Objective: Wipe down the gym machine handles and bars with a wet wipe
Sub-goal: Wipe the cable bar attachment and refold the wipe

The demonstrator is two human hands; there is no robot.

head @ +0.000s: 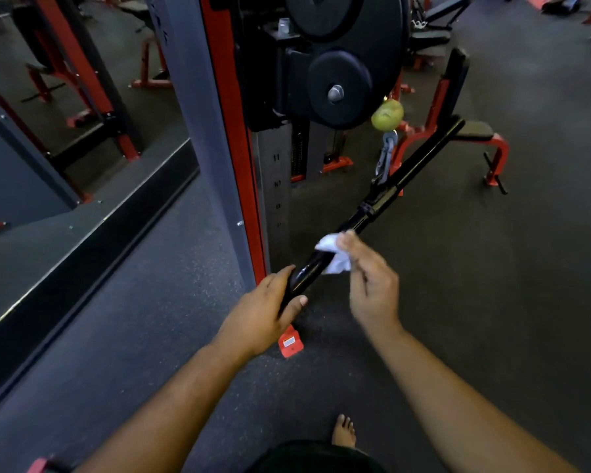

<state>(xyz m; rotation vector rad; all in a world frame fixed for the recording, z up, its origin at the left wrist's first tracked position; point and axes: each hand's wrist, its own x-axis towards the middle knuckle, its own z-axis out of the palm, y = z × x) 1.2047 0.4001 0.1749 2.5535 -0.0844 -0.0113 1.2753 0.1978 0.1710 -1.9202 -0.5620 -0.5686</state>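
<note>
From the head camera, the long black metal cable-attachment bar (379,203) is hanging by its silver carabiner clip (384,158) below the black weight plates (338,87) of the red-and-grey cable machine (219,131). Being hung from one point, the bar is likely to swing or twist under wiping pressure, and the wipe could slide off the glossy surface. The left hand (263,315) is gripping the bar's near end, fingers curled around it, thumb lying across the top. The right hand (369,281) is pinching the crumpled white wet wipe (333,256) between thumb and fingertips, pressing it against the bar just beyond the left hand.
</note>
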